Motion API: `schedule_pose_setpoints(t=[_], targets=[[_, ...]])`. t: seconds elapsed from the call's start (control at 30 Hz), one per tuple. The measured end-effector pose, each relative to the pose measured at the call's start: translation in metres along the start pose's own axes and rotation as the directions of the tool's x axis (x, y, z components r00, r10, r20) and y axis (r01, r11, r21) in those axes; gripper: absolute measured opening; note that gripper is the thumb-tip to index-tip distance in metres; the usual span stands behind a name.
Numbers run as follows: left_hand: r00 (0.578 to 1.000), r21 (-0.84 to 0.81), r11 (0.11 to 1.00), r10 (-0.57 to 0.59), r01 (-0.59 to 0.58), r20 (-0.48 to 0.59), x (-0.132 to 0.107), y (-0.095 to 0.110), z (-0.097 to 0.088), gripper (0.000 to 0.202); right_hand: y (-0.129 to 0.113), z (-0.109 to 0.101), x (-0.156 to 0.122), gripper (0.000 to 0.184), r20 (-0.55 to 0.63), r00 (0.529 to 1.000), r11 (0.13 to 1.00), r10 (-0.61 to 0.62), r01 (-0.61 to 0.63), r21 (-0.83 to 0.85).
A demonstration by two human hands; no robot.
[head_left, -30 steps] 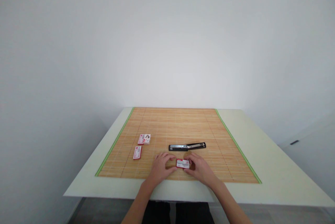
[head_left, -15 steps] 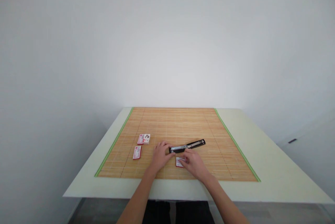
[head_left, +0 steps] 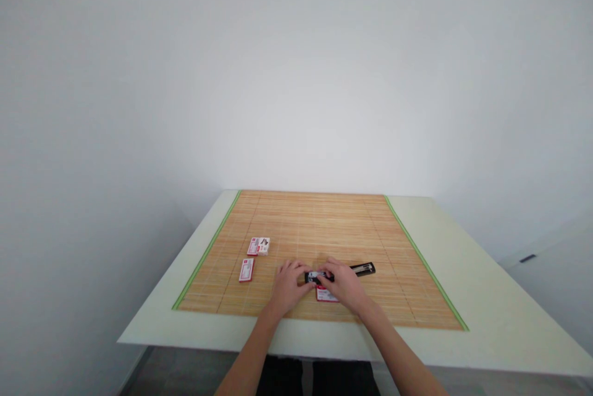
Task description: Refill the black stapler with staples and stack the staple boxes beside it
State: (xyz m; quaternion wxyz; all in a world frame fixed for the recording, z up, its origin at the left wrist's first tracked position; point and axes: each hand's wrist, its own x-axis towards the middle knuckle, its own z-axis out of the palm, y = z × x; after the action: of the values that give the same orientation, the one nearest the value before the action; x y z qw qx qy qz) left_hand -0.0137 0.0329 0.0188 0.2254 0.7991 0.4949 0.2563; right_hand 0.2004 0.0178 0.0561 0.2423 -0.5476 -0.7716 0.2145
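Note:
An opened-out black stapler (head_left: 363,269) lies on the bamboo mat, its metal parts facing up. My left hand (head_left: 288,286) grips its left end between thumb and fingers. Over the stapler's middle, my right hand (head_left: 343,285) has its fingers closed around the body, covering part of it. Just below, a red-and-white staple box (head_left: 327,294) lies flat, partly hidden by my right hand.
Left of my hands lie another red-and-white box (head_left: 246,270) and, farther back, a pair of small boxes (head_left: 258,246) side by side. The bamboo mat (head_left: 315,223) has green edges and covers much of the white table (head_left: 463,272). A wall stands behind.
My right hand has moved up from the staple box onto the stapler's middle. The stapler has come slightly nearer and turned a little. My left hand stays at its left end.

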Motion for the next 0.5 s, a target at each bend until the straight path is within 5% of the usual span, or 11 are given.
schedule_pose_setpoints(t=[0.5], targets=[[1.000, 0.024, 1.000, -0.019, 0.019, 0.024, 0.000, 0.000, 0.000, 0.034, -0.004, -0.007, -0.017, 0.017, 0.006, 0.996, 0.985, 0.086, -0.084, -0.151]])
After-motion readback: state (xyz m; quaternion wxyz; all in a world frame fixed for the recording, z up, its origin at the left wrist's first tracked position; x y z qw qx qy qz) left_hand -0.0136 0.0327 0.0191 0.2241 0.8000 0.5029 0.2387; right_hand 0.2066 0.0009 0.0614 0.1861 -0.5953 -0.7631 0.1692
